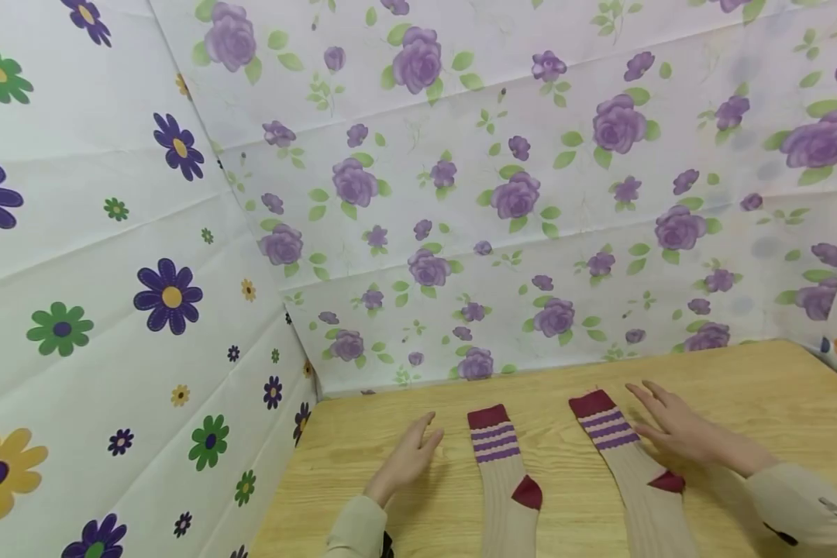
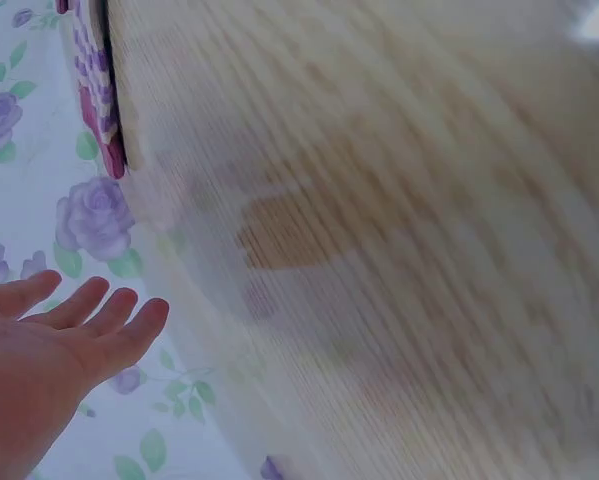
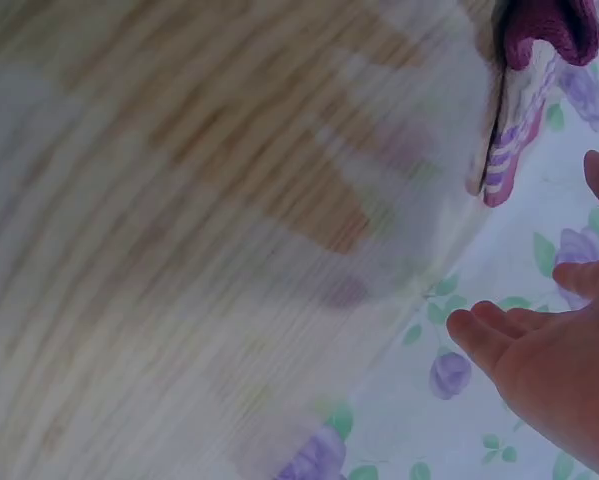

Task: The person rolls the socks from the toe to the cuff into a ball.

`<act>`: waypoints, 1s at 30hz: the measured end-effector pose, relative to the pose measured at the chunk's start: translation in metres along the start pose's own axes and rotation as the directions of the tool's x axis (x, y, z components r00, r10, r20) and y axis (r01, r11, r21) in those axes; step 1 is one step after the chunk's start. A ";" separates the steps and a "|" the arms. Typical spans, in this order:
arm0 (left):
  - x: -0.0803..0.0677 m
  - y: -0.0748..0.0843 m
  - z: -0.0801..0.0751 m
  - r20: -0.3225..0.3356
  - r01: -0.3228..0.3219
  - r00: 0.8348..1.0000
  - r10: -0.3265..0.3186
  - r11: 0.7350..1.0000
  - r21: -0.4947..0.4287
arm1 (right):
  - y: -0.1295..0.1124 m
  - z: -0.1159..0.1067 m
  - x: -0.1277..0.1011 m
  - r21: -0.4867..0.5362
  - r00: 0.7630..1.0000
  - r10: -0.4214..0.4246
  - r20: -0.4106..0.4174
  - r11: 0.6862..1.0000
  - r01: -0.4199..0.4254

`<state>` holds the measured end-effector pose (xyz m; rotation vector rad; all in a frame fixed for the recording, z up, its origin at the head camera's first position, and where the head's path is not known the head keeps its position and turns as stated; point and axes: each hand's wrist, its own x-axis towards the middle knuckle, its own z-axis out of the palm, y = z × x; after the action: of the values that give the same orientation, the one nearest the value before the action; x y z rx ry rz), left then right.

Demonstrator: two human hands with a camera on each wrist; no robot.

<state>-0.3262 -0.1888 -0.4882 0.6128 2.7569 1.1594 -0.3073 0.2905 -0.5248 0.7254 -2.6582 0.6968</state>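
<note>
Two beige socks with maroon cuffs and heels and purple stripes lie flat on a wooden table. The left sock [image 1: 498, 473] is right of my left hand [image 1: 408, 456], which hovers with fingers extended and holds nothing. My right hand [image 1: 683, 430] is just right of the right sock [image 1: 628, 465], its fingers spread and holding nothing. In the left wrist view the left hand [image 2: 64, 350] is palm up to the camera, with a striped sock cuff [image 2: 97, 80] beyond it. The right wrist view shows the right hand [image 3: 549, 350] below a sock [image 3: 524, 120]. Both socks' toe ends are cut off by the head view's lower edge.
The light wooden table [image 1: 363, 434] meets a white sheet with purple roses [image 1: 418, 232] at its back edge. On the left hangs a white sheet with coloured daisies [image 1: 111, 271]. Soft reflections of the hands show on the tabletop.
</note>
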 end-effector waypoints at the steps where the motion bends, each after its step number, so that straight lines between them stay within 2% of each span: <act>1: 0.000 0.002 0.001 0.003 -0.007 1.000 0.007 1.000 -0.014 | -0.001 0.000 0.000 0.009 1.000 0.009 0.005 1.000 -0.009; 10: 0.011 0.014 0.010 -0.003 -0.049 0.999 0.049 0.996 -0.070 | -0.012 -0.005 0.009 0.019 0.994 0.098 0.049 0.995 -0.099; 14: 0.014 0.017 0.015 0.001 -0.072 0.997 0.072 0.992 -0.107 | -0.016 -0.006 0.010 0.034 0.993 0.108 0.057 0.993 -0.110; 21: 0.017 0.024 0.020 0.002 -0.073 0.997 0.074 0.981 -0.180 | -0.021 -0.007 0.013 0.048 0.988 0.133 0.076 0.989 -0.137; 25: 0.019 0.028 0.023 0.009 -0.081 0.996 0.086 0.964 -0.253 | -0.025 -0.008 0.016 0.085 0.982 0.161 0.102 0.982 -0.170; 30: 0.022 0.033 0.027 0.017 -0.045 0.998 0.054 0.941 -0.335 | -0.028 -0.010 0.018 0.108 0.973 0.185 0.137 0.974 -0.200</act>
<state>-0.3289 -0.1415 -0.4831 0.6512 2.4485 1.5717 -0.3054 0.2676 -0.4987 0.5624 -2.8492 0.8987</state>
